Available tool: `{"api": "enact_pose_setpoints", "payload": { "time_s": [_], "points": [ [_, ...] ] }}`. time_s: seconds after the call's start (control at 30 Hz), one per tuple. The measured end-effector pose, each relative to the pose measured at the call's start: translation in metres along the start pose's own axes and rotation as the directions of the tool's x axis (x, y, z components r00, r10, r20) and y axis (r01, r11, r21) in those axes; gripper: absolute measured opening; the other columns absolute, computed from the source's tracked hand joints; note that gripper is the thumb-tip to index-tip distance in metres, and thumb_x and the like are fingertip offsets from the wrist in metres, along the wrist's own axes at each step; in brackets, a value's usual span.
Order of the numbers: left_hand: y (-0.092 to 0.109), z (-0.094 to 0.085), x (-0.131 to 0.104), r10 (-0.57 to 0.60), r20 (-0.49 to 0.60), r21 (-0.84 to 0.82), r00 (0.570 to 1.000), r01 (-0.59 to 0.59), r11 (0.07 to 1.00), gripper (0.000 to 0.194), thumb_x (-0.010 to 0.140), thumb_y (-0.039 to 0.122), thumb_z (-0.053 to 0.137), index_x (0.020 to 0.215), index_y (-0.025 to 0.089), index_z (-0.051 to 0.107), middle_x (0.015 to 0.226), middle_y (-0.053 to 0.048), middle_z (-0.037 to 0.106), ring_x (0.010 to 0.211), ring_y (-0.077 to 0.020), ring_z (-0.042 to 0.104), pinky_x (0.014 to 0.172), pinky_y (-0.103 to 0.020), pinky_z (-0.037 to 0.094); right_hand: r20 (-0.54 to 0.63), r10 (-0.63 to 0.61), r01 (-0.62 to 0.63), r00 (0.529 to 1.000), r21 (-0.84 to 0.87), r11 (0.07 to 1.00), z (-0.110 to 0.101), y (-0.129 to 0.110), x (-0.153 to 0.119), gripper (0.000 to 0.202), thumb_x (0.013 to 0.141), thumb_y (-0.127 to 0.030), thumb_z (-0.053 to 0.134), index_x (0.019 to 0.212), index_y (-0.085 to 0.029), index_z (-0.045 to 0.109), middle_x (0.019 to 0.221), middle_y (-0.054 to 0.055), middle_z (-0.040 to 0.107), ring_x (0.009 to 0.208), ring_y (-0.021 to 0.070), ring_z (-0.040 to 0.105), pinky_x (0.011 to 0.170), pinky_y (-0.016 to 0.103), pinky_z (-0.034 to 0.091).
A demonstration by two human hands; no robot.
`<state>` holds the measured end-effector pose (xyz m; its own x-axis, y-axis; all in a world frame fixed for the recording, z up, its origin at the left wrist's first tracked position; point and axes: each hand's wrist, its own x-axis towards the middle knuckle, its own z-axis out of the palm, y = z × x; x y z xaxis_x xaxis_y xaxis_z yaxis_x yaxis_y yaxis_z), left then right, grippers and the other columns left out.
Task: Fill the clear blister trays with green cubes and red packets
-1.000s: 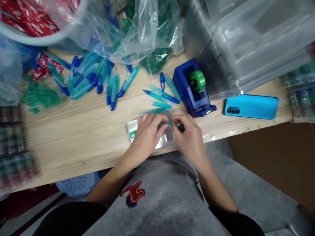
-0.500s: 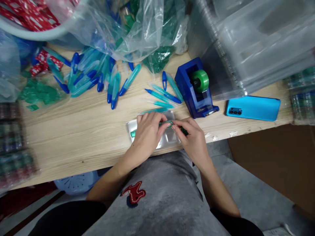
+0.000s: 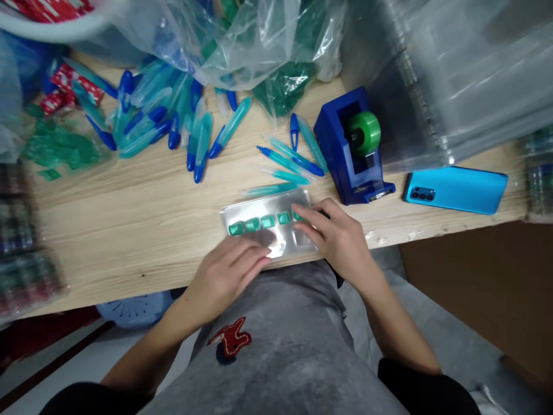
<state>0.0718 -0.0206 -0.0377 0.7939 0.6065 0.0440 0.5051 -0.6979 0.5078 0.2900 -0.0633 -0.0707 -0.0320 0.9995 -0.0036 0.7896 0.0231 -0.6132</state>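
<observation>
A clear plastic tray (image 3: 298, 245) lies near the table's front edge, with several small green pieces (image 3: 268, 221) in a row of its compartments. At the right end of that row, my right hand (image 3: 334, 230) has thumb and index finger around the last green piece (image 3: 296, 215), which is partly hidden. My left hand (image 3: 231, 271) is over the tray's front left part, fingers stretched to the right and slightly blurred, with nothing seen in them. Just behind the tray lie several teal and blue pen-shaped pieces (image 3: 270, 189).
A blue tape dispenser (image 3: 341, 161) with green tape stands right of the pens, beside a blue phone (image 3: 458, 189). At back left is a heap of teal and blue pen-shaped pieces (image 3: 151, 109). Plastic bags (image 3: 242, 52) and a grey translucent bin (image 3: 432, 86) line the back.
My hands have parted from over the tray. The left moved down and left, uncovering the row of green pieces; the right is lower, at the row's end. The view shifted slightly.
</observation>
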Motion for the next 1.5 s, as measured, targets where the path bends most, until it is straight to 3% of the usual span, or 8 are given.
{"api": "enact_pose_setpoints", "payload": {
  "time_s": [0.17, 0.3, 0.43, 0.73, 1.0, 1.2, 1.3, 1.5],
  "points": [
    [0.000, 0.004, -0.002, -0.053, 0.195, -0.022, 0.979, 0.059, 0.998, 0.024, 0.100, 0.030, 0.046, 0.099, 0.016, 0.064, 0.086, -0.005, 0.068, 0.081, -0.0204, 0.065, 0.072, -0.034, 0.055, 0.096, 0.036, -0.025, 0.995, -0.111, 0.994, -0.003, -0.006, 0.010, 0.023, 0.094, -0.025, 0.057, 0.111, -0.024, 0.072, 0.093, 0.008, 0.066, 0.080, 0.0210, 0.064, 0.054, 0.027, 0.042],
    [-0.007, 0.002, 0.004, -0.069, 0.287, -0.114, 0.955, 0.106, 0.988, 0.023, 0.101, 0.026, 0.043, 0.095, 0.019, 0.065, 0.089, -0.004, 0.066, 0.082, -0.0189, 0.064, 0.071, -0.031, 0.052, 0.033, 0.076, -0.080, 0.997, 0.141, 0.987, -0.013, -0.001, 0.004, 0.037, 0.092, -0.030, 0.062, 0.128, -0.025, 0.063, 0.093, 0.005, 0.067, 0.079, 0.0189, 0.063, 0.070, 0.031, 0.051],
    [-0.008, 0.001, 0.005, -0.041, 0.320, -0.133, 0.946, 0.088, 0.987, 0.030, 0.102, 0.025, 0.037, 0.089, 0.018, 0.064, 0.085, -0.004, 0.063, 0.077, -0.0182, 0.059, 0.067, -0.031, 0.047, -0.118, 0.263, -0.216, 0.958, 0.307, 0.927, -0.022, 0.004, -0.014, 0.030, 0.091, -0.030, 0.063, 0.121, -0.025, 0.068, 0.088, 0.003, 0.068, 0.081, 0.0183, 0.064, 0.077, 0.033, 0.053],
    [-0.012, 0.003, 0.008, 0.026, 0.381, -0.123, 0.924, 0.023, 0.992, 0.025, 0.101, 0.019, 0.037, 0.092, 0.018, 0.061, 0.088, -0.004, 0.061, 0.080, -0.0180, 0.058, 0.067, -0.029, 0.046, -0.024, 0.402, -0.350, 0.915, 0.448, 0.822, -0.014, -0.002, -0.027, 0.024, 0.088, -0.033, 0.065, 0.108, -0.025, 0.073, 0.100, 0.005, 0.075, 0.086, 0.0197, 0.068, 0.080, 0.036, 0.056],
    [0.008, -0.017, 0.006, 0.110, 0.051, 0.087, 0.993, -0.114, 0.990, 0.017, 0.095, 0.011, 0.045, 0.087, 0.017, 0.058, 0.081, -0.004, 0.064, 0.075, -0.0179, 0.058, 0.068, -0.030, 0.049, 0.063, 0.361, -0.339, 0.931, 0.520, 0.784, -0.020, -0.004, -0.031, 0.047, 0.082, -0.044, 0.072, 0.125, -0.027, 0.066, 0.085, 0.000, 0.072, 0.079, 0.0178, 0.067, 0.078, 0.033, 0.057],
    [0.009, -0.037, 0.011, 0.103, 0.012, -0.022, 0.995, -0.103, 0.994, 0.012, 0.096, 0.011, 0.044, 0.092, 0.018, 0.054, 0.082, -0.004, 0.061, 0.075, -0.0164, 0.058, 0.067, -0.028, 0.048, 0.072, 0.294, -0.280, 0.953, 0.575, 0.769, -0.022, -0.017, -0.029, 0.065, 0.076, -0.045, 0.078, 0.136, -0.031, 0.058, 0.134, 0.004, 0.065, 0.120, 0.0256, 0.063, 0.102, 0.042, 0.051],
    [0.006, -0.035, 0.010, 0.058, 0.014, -0.083, 0.998, -0.056, 0.995, 0.012, 0.098, 0.012, 0.042, 0.094, 0.019, 0.051, 0.085, -0.003, 0.059, 0.078, -0.0157, 0.057, 0.067, -0.028, 0.049, 0.037, 0.301, -0.267, 0.953, 0.572, 0.775, -0.019, -0.025, -0.027, 0.063, 0.081, -0.039, 0.075, 0.140, -0.030, 0.054, 0.141, 0.004, 0.059, 0.129, 0.0250, 0.057, 0.109, 0.042, 0.047],
    [0.001, -0.036, 0.006, -0.042, -0.025, -0.161, 0.999, 0.037, 0.986, 0.012, 0.097, 0.011, 0.043, 0.096, 0.021, 0.049, 0.088, -0.002, 0.057, 0.081, -0.0145, 0.057, 0.070, -0.028, 0.049, 0.058, 0.318, -0.296, 0.946, 0.547, 0.783, -0.009, -0.018, -0.037, 0.075, 0.085, -0.032, 0.070, 0.151, -0.031, 0.036, 0.116, 0.004, 0.070, 0.094, 0.0171, 0.069, 0.088, 0.033, 0.057]
  ]
}}
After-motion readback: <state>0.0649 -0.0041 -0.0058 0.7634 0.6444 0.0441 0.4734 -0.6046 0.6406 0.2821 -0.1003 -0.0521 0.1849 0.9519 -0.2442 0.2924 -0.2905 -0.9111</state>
